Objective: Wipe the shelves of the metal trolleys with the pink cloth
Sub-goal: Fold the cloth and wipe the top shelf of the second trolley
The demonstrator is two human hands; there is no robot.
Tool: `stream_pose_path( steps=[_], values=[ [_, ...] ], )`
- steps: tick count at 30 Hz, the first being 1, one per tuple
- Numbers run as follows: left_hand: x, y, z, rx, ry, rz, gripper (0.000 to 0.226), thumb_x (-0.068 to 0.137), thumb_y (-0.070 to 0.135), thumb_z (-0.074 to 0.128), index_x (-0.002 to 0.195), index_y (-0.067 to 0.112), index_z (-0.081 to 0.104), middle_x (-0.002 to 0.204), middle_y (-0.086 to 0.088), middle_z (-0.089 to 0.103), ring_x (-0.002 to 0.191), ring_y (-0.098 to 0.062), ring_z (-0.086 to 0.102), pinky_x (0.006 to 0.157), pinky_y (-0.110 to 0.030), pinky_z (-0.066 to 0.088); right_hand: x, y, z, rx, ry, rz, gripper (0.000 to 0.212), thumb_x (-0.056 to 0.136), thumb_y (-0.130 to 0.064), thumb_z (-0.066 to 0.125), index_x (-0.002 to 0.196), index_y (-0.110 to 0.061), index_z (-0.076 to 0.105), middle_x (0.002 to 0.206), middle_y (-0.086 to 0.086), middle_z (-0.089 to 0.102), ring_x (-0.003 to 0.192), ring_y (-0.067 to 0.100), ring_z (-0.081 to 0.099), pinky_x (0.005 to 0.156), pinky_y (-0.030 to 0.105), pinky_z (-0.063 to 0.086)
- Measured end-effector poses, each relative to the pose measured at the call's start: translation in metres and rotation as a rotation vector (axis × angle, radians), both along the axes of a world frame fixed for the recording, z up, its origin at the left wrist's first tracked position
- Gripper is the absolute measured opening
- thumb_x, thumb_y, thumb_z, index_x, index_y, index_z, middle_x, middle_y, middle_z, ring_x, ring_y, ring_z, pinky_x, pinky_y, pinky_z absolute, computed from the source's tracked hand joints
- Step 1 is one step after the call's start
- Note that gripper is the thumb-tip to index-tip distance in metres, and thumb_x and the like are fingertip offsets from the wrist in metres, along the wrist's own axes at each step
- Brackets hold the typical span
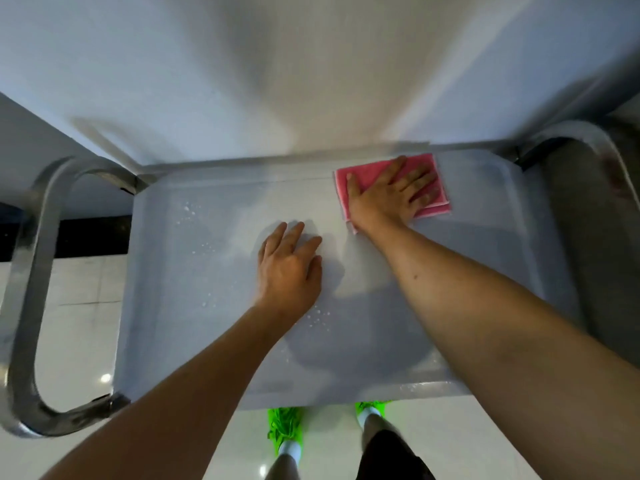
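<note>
Right hand (384,195) flat, fingers spread and straight, pressing folded pink square cloth (437,199) onto top shelf of grey metal trolley (194,271). Cloth at far right corner of shelf, just beside far rim. Left hand (289,261) also flat, fingers straight and slightly apart, resting palm-down on bare shelf near middle, holding nothing. White droplets (188,209) speckle shelf's left half. Curved steel handle tube (31,271) at left end. Bright green shoes (285,427) below near edge. No readable writing.
</note>
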State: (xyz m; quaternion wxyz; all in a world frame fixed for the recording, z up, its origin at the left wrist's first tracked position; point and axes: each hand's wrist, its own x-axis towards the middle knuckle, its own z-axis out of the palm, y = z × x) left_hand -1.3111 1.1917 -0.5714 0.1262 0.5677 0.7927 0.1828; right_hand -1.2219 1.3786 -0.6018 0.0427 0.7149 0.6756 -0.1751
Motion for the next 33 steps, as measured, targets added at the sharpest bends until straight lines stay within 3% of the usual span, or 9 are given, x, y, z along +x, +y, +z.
stream_pose_path(
  steps=[6, 14, 23, 28, 33],
  values=[
    [-0.013, -0.014, 0.002, 0.070, 0.017, 0.083, 0.031, 0.082, 0.007, 0.074, 0.113, 0.007, 0.076, 0.106, -0.020, 0.070, 0.103, -0.047, 0.061, 0.091, -0.054, 0.051, -0.031, 0.003, 0.001, 0.004, 0.017, -0.022, 0.106, 0.092, -0.075, 0.028, 0.161, -0.001, -0.002, 0.161, 0.039, -0.011, 0.149, 0.056, -0.012, 0.116, 0.068, -0.013],
    [-0.032, -0.030, 0.013, 0.031, 0.005, 0.229, 0.034, 0.087, 0.009, 0.069, 0.121, 0.008, 0.072, 0.121, -0.017, 0.069, 0.120, -0.040, 0.056, 0.101, -0.055, 0.046, -0.054, -0.057, 0.008, -0.042, 0.030, 0.254, 0.103, 0.095, -0.076, 0.022, 0.159, -0.003, -0.012, 0.162, 0.037, -0.016, 0.150, 0.053, -0.018, 0.118, 0.066, -0.014],
    [-0.040, -0.058, 0.027, -0.044, -0.045, 0.231, 0.035, 0.095, 0.015, 0.060, 0.128, 0.011, 0.068, 0.132, -0.016, 0.064, 0.130, -0.036, 0.051, 0.112, -0.051, 0.036, -0.035, -0.154, 0.008, -0.042, -0.012, 0.349, 0.102, 0.093, -0.080, 0.007, 0.158, -0.005, -0.018, 0.161, 0.034, -0.024, 0.150, 0.051, -0.021, 0.119, 0.064, -0.014],
    [-0.044, -0.083, 0.030, -0.072, -0.064, 0.247, 0.036, 0.094, 0.017, 0.062, 0.129, 0.011, 0.067, 0.137, -0.016, 0.061, 0.134, -0.036, 0.047, 0.114, -0.050, 0.035, -0.006, -0.213, 0.006, -0.028, -0.017, 0.349, 0.101, 0.091, -0.078, 0.002, 0.160, -0.005, -0.012, 0.162, 0.034, -0.020, 0.151, 0.051, -0.017, 0.118, 0.062, -0.017],
    [-0.051, -0.102, 0.041, -0.101, -0.097, 0.248, 0.038, 0.096, 0.020, 0.059, 0.133, 0.013, 0.064, 0.143, -0.014, 0.056, 0.139, -0.034, 0.040, 0.117, -0.047, 0.032, 0.025, -0.278, 0.010, 0.007, -0.019, 0.250, 0.103, 0.089, -0.078, 0.004, 0.162, -0.006, 0.004, 0.164, 0.034, -0.007, 0.153, 0.051, -0.004, 0.122, 0.061, -0.009]
  ],
)
